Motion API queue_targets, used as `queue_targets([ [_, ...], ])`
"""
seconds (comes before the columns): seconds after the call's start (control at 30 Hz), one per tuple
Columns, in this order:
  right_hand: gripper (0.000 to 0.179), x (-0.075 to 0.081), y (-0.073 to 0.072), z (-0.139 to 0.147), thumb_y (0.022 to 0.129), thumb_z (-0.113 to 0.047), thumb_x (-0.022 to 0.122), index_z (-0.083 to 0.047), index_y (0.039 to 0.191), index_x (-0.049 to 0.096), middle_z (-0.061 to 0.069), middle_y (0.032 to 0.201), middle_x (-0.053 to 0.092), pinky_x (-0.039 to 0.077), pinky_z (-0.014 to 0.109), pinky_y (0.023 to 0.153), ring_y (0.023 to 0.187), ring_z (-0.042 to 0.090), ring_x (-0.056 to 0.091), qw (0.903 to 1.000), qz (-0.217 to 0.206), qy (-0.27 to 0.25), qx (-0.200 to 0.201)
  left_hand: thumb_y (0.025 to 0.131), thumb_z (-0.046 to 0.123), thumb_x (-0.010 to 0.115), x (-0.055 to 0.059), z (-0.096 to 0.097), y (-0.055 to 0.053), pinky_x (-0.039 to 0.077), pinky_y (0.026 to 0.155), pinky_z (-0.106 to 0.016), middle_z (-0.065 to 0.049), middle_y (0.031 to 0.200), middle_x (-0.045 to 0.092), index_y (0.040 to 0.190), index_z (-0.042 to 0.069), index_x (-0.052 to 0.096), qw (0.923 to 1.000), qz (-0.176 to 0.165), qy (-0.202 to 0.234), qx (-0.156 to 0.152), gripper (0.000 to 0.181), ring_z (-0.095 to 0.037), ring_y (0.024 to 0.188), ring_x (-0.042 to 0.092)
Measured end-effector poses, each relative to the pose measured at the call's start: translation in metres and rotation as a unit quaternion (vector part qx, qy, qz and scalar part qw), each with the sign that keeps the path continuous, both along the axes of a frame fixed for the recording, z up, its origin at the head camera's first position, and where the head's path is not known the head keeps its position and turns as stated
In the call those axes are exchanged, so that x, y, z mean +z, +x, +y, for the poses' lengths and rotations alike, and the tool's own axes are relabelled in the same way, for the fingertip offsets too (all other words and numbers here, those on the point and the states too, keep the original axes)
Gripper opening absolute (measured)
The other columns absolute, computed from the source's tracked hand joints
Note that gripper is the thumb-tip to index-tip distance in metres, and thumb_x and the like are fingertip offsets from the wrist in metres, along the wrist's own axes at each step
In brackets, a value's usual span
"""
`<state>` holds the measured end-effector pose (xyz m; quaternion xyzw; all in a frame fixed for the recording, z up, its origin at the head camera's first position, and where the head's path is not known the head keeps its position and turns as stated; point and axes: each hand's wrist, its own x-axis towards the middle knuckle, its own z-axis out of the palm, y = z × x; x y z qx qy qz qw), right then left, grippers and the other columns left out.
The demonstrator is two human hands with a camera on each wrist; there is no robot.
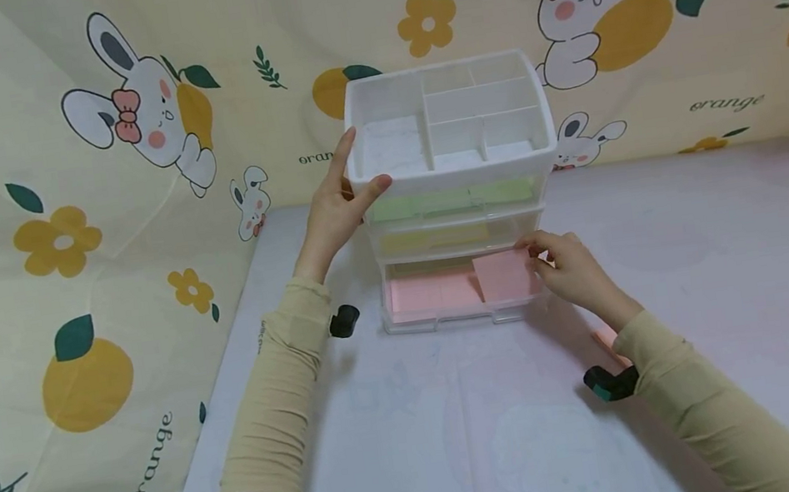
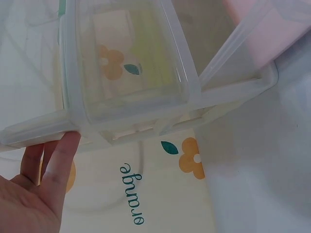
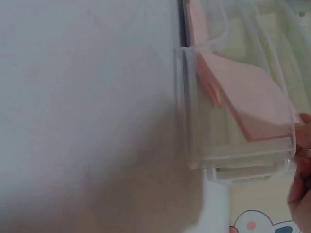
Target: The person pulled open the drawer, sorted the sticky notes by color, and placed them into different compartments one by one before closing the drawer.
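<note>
A white and clear desktop drawer organizer (image 1: 459, 178) stands on the table, its bottom drawer (image 1: 451, 324) pulled out. My left hand (image 1: 334, 221) holds the organizer's upper left corner, thumb on the front rim and fingers along the side; in the left wrist view the fingers (image 2: 60, 160) touch beneath an edge. With thumb and fingertips my right hand (image 1: 565, 264) pinches a pink paper pad (image 1: 506, 276) at the open drawer's right end. Other pink paper (image 1: 431, 289) lies inside that drawer. In the right wrist view the pad (image 3: 252, 102) sits tilted within the clear walls.
Green (image 1: 393, 209) and yellow (image 1: 431, 238) contents show through the two closed drawers above. The organizer's top tray (image 1: 391, 145) has several compartments. Another pink item (image 1: 607, 340) lies on the table, partly hidden by the right wrist. A patterned cloth (image 1: 303, 23) hangs behind.
</note>
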<state>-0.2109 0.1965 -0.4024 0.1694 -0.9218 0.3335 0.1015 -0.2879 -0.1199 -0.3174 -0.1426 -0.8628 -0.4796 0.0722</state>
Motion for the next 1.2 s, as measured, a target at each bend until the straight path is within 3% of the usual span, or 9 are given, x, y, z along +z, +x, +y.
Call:
queue_targets([
  [0.23, 0.034, 0.0015, -0.0066, 0.0022, 0.077, 0.011, 0.051, -0.002, 0.107, 0.061, 0.016, 0.084, 0.062, 0.021, 0.033, 0.072, 0.076, 0.027, 0.049, 0.9958, 0.010, 0.079, 0.045, 0.074, 0.068, 0.058, -0.0003, -0.0005, 0.0009, 0.043, 0.056, -0.028, -0.006, 0.073, 0.044, 0.132, 0.068, 0.010, 1.0000, 0.002, 0.000, 0.000, 0.075, -0.021, 0.061, 0.048],
  [0.57, 0.021, 0.0002, -0.0029, 0.0006, 0.079, 0.008, 0.055, 0.000, 0.097, 0.062, 0.018, 0.092, 0.059, 0.030, 0.041, 0.077, 0.086, 0.032, 0.051, 0.9934, 0.045, 0.097, 0.042, 0.074, 0.068, 0.058, 0.0004, 0.0010, 0.0016, 0.043, 0.055, -0.028, -0.006, 0.074, 0.045, 0.132, 0.068, 0.011, 1.0000, 0.003, 0.000, 0.001, 0.075, -0.021, 0.061, 0.048],
  [0.87, 0.024, -0.0065, -0.0040, 0.0002, 0.081, 0.006, 0.059, 0.002, 0.102, 0.067, 0.019, 0.094, 0.062, 0.033, 0.039, 0.073, 0.083, 0.032, 0.053, 0.9925, 0.069, 0.093, 0.039, 0.074, 0.068, 0.058, 0.0003, 0.0009, 0.0013, 0.043, 0.055, -0.028, -0.005, 0.072, 0.044, 0.133, 0.067, 0.011, 1.0000, 0.007, 0.001, 0.000, 0.075, -0.021, 0.060, 0.048],
  [1.2, 0.025, -0.0034, -0.0019, 0.0013, 0.086, -0.001, 0.059, 0.002, 0.110, 0.064, 0.018, 0.103, 0.063, 0.035, 0.037, 0.075, 0.084, 0.031, 0.051, 0.9966, -0.008, 0.074, 0.035, 0.074, 0.069, 0.058, -0.0011, 0.0009, 0.0001, 0.043, 0.055, -0.027, -0.005, 0.073, 0.043, 0.133, 0.067, 0.011, 0.9999, 0.009, 0.003, -0.003, 0.075, -0.021, 0.060, 0.048],
])
